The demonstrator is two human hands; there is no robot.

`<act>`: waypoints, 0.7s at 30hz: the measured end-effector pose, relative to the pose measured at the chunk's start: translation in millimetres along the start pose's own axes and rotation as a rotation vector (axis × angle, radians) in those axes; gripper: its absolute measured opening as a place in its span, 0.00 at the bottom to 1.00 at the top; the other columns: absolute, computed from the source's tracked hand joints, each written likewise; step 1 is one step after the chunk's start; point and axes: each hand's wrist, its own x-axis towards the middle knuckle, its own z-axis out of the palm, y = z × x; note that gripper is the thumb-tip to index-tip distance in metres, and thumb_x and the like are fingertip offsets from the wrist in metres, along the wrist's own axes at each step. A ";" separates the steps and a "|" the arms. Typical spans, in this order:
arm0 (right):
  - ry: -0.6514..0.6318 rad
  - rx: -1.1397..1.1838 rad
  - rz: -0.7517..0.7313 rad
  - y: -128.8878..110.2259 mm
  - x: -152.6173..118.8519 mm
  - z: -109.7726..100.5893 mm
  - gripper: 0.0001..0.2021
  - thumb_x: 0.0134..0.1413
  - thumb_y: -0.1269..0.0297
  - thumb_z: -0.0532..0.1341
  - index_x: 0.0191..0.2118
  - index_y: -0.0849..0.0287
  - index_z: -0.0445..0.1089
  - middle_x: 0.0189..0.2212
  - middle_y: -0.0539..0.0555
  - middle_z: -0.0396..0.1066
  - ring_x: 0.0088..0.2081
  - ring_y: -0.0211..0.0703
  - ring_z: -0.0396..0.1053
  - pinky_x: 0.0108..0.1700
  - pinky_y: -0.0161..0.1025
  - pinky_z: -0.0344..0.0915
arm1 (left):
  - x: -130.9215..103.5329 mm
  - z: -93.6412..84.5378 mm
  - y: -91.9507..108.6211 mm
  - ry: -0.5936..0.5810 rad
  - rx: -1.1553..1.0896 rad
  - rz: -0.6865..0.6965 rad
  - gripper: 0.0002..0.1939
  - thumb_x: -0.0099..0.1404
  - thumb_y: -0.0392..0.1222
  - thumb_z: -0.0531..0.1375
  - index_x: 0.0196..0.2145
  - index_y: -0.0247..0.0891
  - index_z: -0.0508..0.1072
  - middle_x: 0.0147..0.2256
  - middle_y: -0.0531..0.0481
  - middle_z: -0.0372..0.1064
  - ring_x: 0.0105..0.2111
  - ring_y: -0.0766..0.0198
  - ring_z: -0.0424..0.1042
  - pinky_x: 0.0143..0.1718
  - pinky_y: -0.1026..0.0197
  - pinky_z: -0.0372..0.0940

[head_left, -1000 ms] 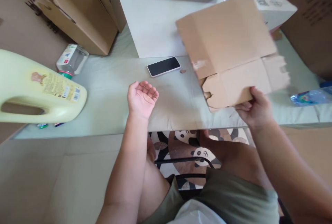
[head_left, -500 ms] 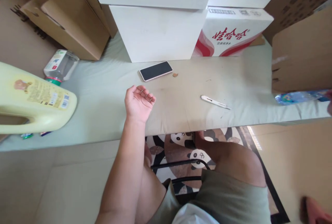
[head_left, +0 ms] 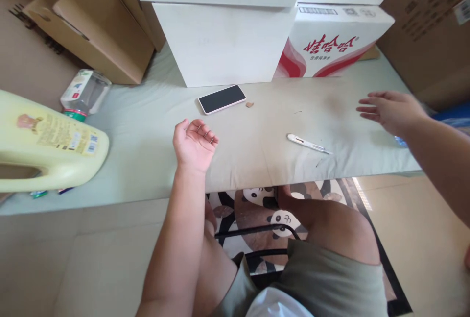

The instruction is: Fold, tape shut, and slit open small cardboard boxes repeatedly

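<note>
White knife [head_left: 306, 143] on cloth [head_left: 253, 145], left hand [head_left: 196, 145] palm up, right hand [head_left: 394, 110] outstretched

Seen from above, a person's left hand [head_left: 196, 145] is palm up with fingers curled, holding nothing, near a dark-screened phone [head_left: 222, 99] on a cloth-covered table [head_left: 253, 155]. The right hand [head_left: 394, 111], fingers stretched, also holds nothing. Between them lies a slim white cutter [head_left: 308, 144]. Behind stand white boxes [head_left: 227, 45], one with red lettering; at left are a yellow jug [head_left: 55, 145] and a clear bottle [head_left: 86, 94].
</note>
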 end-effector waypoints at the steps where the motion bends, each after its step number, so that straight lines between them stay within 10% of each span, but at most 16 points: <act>1: -0.032 0.022 0.020 -2.1 -4.7 3.3 0.10 0.60 0.81 0.55 0.32 0.58 0.64 0.33 0.58 0.73 0.29 0.34 0.75 0.43 0.41 0.75 | -2.4 -0.6 1.9 -0.006 -0.014 0.004 0.17 0.66 0.50 0.54 0.24 0.39 0.69 0.18 0.55 0.61 0.18 0.70 0.64 0.24 0.64 0.64; 10: -0.334 0.044 -0.056 -74.1 -67.1 72.8 0.05 0.61 0.75 0.60 0.35 0.58 0.69 0.40 0.56 0.75 0.35 0.34 0.74 0.40 0.34 0.71 | -39.8 -25.1 32.2 -0.041 -0.166 0.061 0.18 0.67 0.50 0.53 0.24 0.38 0.69 0.19 0.56 0.60 0.18 0.71 0.61 0.24 0.65 0.61; 21: -0.705 -0.155 -0.441 -179.1 -151.6 267.7 0.08 0.54 0.71 0.67 0.41 0.57 0.73 0.38 0.55 0.76 0.35 0.42 0.74 0.42 0.44 0.74 | -48.2 -73.3 78.0 0.051 -0.338 0.162 0.17 0.67 0.48 0.52 0.25 0.38 0.67 0.20 0.57 0.57 0.18 0.72 0.58 0.25 0.65 0.58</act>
